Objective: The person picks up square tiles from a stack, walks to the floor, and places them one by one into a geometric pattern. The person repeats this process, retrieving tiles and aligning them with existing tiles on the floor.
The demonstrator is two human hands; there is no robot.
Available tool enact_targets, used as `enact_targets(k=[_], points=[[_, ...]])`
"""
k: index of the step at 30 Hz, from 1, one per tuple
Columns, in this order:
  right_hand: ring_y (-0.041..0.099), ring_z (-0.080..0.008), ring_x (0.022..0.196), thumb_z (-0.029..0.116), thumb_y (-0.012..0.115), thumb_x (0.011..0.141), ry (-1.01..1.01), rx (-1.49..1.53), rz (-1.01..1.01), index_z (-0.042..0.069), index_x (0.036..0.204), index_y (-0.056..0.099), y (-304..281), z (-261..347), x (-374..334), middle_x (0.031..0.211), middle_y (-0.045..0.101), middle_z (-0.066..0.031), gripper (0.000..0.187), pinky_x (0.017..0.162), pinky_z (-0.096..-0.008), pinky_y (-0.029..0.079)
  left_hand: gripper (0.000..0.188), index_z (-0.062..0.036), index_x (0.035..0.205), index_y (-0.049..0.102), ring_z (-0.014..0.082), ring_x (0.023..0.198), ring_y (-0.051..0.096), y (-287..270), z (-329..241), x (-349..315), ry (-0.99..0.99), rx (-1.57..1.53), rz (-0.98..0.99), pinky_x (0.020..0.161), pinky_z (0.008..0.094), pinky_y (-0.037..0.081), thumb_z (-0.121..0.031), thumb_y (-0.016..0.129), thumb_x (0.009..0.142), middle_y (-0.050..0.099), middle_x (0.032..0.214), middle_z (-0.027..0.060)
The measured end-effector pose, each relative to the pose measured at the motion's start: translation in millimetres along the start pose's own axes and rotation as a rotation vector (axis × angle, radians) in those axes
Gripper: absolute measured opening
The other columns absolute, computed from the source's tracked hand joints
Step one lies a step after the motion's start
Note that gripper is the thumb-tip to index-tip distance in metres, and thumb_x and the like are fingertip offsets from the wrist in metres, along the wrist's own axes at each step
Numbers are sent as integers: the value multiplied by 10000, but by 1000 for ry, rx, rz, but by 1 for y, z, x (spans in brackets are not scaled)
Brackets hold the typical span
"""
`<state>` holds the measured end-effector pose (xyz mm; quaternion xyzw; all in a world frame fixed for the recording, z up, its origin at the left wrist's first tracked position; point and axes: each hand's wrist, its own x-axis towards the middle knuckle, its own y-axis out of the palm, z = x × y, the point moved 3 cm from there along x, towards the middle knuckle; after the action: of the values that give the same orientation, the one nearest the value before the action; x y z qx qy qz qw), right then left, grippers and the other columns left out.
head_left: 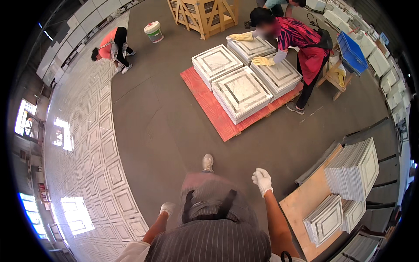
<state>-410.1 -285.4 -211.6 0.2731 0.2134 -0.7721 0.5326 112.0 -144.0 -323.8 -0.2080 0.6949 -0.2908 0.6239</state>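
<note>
Both my hands wear white gloves and hang clear of the things around me. My left hand (167, 208) is low beside my striped apron (209, 238); its fingers are too small and turned away to read. Held out to the right, my right hand (262, 181) has its fingers curled together, and nothing shows in them. Ahead, stacks of square marble tiles (241, 91) with grey-and-brown inlaid frames stand on a red pallet (205, 102). Nearer my right arm, more tiles (325, 220) stand on edge on a wooden board (301, 203).
A person (305, 39) in yellow gloves leans over the far stacks; another is partly visible behind. At far left, a person (114, 46) bends over the laid tile floor (96, 166). A bucket (153, 32), wooden crate (205, 15) and blue bin (351, 52) stand farther off.
</note>
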Motion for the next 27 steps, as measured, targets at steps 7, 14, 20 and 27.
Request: enact_targets(k=[7,14,20,27], points=[[632,-199,749,183,519,887,411,-132,-245,-18,1099,624,26,-90,-4,893,648,-82,311,666,-320,529,407,-25,1085,665,312,1096,602,-301,48,145,-206,-805,-320,943,368,452,-327,577,826,645,1131,193],[632,-224,983,185,594,868,281,-98,-439,-40,1131,621,65,-58,12,1090,665,-146,347,847,-335,499,343,6,1090,652,240,1000,636,-497,40,292,-192,-1123,-367,888,332,473,-237,590,856,684,1060,140],[594,-152,701,127,540,893,207,349,-216,11,1037,604,63,-30,117,835,608,-57,196,577,-293,487,361,-45,1073,657,307,1047,616,-522,-51,336,4,-735,-276,911,368,460,-304,567,839,665,1062,164],[471,-83,534,68,489,897,310,77,-314,41,949,555,59,84,235,685,497,15,88,459,-236,391,356,-50,1046,671,331,1033,611,-512,-88,373,-41,-571,-90,906,391,465,-309,566,826,663,1058,164]])
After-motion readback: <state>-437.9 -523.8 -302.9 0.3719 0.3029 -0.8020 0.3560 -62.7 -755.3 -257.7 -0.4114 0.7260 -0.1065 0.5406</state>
